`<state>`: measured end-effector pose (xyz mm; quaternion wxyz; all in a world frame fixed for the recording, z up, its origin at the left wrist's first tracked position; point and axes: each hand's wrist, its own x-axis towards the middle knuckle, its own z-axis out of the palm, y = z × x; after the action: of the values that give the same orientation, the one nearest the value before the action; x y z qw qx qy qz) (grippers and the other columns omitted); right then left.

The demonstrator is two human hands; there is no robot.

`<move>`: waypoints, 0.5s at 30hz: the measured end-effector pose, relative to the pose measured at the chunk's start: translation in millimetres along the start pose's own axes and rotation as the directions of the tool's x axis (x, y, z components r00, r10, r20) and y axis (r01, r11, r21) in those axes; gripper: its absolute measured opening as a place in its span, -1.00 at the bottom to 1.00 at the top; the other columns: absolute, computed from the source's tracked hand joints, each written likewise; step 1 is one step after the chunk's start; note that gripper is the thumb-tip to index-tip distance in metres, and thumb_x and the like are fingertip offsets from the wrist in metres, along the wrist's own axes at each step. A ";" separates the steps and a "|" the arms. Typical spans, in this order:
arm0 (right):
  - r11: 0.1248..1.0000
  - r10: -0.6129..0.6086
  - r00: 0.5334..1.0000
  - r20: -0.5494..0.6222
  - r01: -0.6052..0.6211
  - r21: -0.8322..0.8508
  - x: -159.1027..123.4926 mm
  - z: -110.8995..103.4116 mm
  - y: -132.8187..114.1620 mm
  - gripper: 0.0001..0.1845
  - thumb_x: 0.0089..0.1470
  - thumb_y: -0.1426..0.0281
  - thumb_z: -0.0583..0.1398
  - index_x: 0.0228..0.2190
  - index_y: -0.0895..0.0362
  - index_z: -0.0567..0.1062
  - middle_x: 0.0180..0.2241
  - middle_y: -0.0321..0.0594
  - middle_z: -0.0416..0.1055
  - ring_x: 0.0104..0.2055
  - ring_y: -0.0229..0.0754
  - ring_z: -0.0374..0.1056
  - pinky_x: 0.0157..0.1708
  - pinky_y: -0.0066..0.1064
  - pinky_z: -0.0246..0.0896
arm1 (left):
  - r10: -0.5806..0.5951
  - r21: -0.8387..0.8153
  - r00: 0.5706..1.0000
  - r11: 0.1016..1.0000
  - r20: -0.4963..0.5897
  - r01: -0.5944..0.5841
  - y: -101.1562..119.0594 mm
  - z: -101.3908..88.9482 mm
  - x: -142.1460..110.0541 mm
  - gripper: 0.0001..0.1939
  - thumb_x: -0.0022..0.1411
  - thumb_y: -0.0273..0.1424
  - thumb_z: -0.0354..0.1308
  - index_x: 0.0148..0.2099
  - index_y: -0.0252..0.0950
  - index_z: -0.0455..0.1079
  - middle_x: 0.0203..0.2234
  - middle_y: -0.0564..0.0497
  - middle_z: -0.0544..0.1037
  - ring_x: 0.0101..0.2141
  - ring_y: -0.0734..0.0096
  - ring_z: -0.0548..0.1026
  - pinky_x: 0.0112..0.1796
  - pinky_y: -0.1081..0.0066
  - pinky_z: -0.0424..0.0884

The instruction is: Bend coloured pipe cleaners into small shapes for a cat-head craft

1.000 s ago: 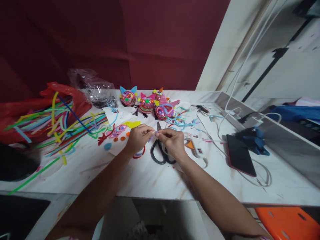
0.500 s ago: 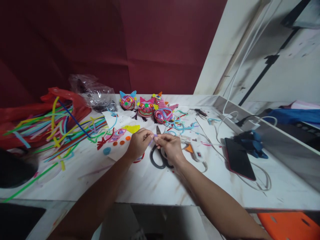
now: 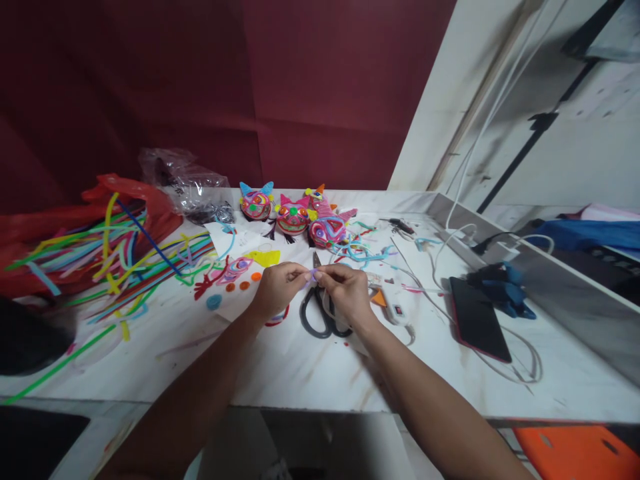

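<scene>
Between my two hands is a short purple pipe cleaner (image 3: 313, 274), bent into a small shape. My left hand (image 3: 283, 287) pinches one side of it, thumb against forefinger. From the other side my right hand (image 3: 346, 291) pinches it too. Black-handled scissors (image 3: 316, 330) lie under my hands on the white table, blades pointing away, partly covered by my right hand. A red and white curled piece (image 3: 280, 317) shows below my left hand. Orange discs (image 3: 244, 285) and a blue disc (image 3: 214, 302) lie to the left, near a pink looped piece (image 3: 235, 269).
Several colourful animal-head crafts (image 3: 293, 217) stand at the back. Loose pipe cleaners (image 3: 125, 257) spill from a red bag (image 3: 165, 210) at left. To the right are a phone (image 3: 479, 319), white cables and a glue gun (image 3: 397, 311) with an orange tip.
My fingertips have drawn slightly apart, and more of the purple pipe cleaner shows between them. The things on the table stay where they were.
</scene>
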<state>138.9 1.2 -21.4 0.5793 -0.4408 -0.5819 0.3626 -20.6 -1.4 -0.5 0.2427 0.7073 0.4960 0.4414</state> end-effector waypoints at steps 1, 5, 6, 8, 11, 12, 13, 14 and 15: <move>1.000 0.000 1.000 -0.009 0.000 0.013 -0.3 0.4 -1.4 -0.82 -0.12 0.26 0.31 -0.48 0.10 0.66 -0.55 -0.25 0.50 -0.51 -0.21 0.31 -0.48 -0.38 0.19 | -0.014 -0.034 1.000 0.999 -0.008 0.013 -0.4 0.9 -0.3 -0.80 0.09 -0.30 0.15 -0.41 -0.31 0.53 -0.60 0.03 0.53 -0.54 0.45 0.45 -0.51 0.51 0.33; 0.990 0.082 0.994 -0.067 -0.074 0.117 -2.8 4.5 -7.6 -0.85 -0.18 0.29 0.35 -0.50 0.12 0.66 -0.58 -0.27 0.49 -0.56 -0.24 0.29 -0.51 -0.39 0.20 | -0.085 -0.204 0.996 0.976 -0.035 0.076 -0.8 8.5 -2.1 -0.78 0.04 -0.26 0.19 -0.43 -0.33 0.52 -0.67 0.06 0.48 -0.62 0.50 0.38 -0.56 0.52 0.29; 0.982 0.117 0.990 -0.076 -0.104 0.155 -3.6 6.4 -8.0 -0.84 -0.19 0.29 0.36 -0.50 0.12 0.65 -0.59 -0.28 0.48 -0.57 -0.25 0.29 -0.52 -0.39 0.20 | -0.104 -0.237 0.994 0.967 -0.045 0.091 -0.6 10.8 -2.5 -0.78 0.04 -0.26 0.19 -0.43 -0.34 0.51 -0.68 0.06 0.47 -0.63 0.51 0.37 -0.57 0.52 0.28; 0.957 0.182 0.980 -0.078 -0.158 0.244 -4.7 10.3 -6.7 -0.81 -0.21 0.28 0.38 -0.49 0.12 0.65 -0.60 -0.29 0.47 -0.58 -0.25 0.29 -0.53 -0.39 0.23 | -0.127 -0.258 0.990 0.960 -0.069 0.105 -0.2 14.3 -3.4 -0.78 0.05 -0.27 0.18 -0.42 -0.34 0.51 -0.66 0.05 0.49 -0.63 0.51 0.37 -0.57 0.51 0.28; 0.932 0.203 0.979 -0.034 -0.183 0.314 -4.4 12.8 -1.3 -0.77 -0.20 0.24 0.37 -0.46 0.12 0.64 -0.60 -0.29 0.47 -0.56 -0.21 0.33 -0.50 -0.36 0.29 | -0.064 -0.142 0.991 0.989 -0.120 0.046 -1.0 14.6 -4.0 -0.81 0.09 -0.31 0.14 -0.41 -0.32 0.50 -0.59 0.02 0.53 -0.54 0.44 0.44 -0.50 0.48 0.33; 0.946 0.171 0.985 -0.013 -0.160 0.283 -3.7 11.8 0.4 -0.78 -0.18 0.24 0.36 -0.46 0.12 0.64 -0.58 -0.27 0.48 -0.54 -0.20 0.34 -0.48 -0.35 0.31 | -0.012 -0.063 0.991 0.998 -0.130 0.004 -1.6 13.4 -4.2 -0.82 0.11 -0.33 0.13 -0.41 -0.31 0.49 -0.56 0.01 0.54 -0.50 0.42 0.46 -0.46 0.47 0.35; 0.971 0.110 0.994 0.006 -0.109 0.214 -2.7 9.8 1.6 -0.80 -0.14 0.25 0.34 -0.44 0.11 0.64 -0.55 -0.25 0.49 -0.51 -0.19 0.35 -0.45 -0.34 0.32 | 0.050 0.023 0.990 0.999 -0.132 -0.047 -2.2 11.9 -4.3 -0.83 0.12 -0.35 0.12 -0.43 -0.30 0.48 -0.54 0.01 0.55 -0.47 0.41 0.47 -0.42 0.45 0.36; 0.992 0.026 0.999 0.028 -0.029 0.119 -1.7 7.0 2.2 -0.82 -0.11 0.28 0.33 -0.43 0.10 0.65 -0.52 -0.23 0.50 -0.48 -0.18 0.36 -0.43 -0.33 0.31 | 0.114 0.109 0.986 0.989 -0.124 -0.101 -2.9 10.2 -4.4 -0.82 0.14 -0.37 0.11 -0.43 -0.30 0.48 -0.52 0.00 0.54 -0.45 0.39 0.48 -0.38 0.44 0.37; 0.997 -0.082 0.995 0.051 0.081 0.008 -0.7 3.8 2.2 -0.85 -0.08 0.32 0.31 -0.41 0.09 0.65 -0.47 -0.21 0.52 -0.44 -0.16 0.38 -0.38 -0.33 0.31 | 0.175 0.185 0.979 0.971 -0.106 -0.153 -3.5 8.6 -4.6 -0.81 0.16 -0.38 0.09 -0.43 -0.29 0.47 -0.50 -0.01 0.54 -0.43 0.38 0.48 -0.36 0.43 0.37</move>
<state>135.3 1.7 -24.0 0.5797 -0.4054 -0.6130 0.3518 -15.4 -3.4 -9.2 0.1111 0.7364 0.4866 0.4567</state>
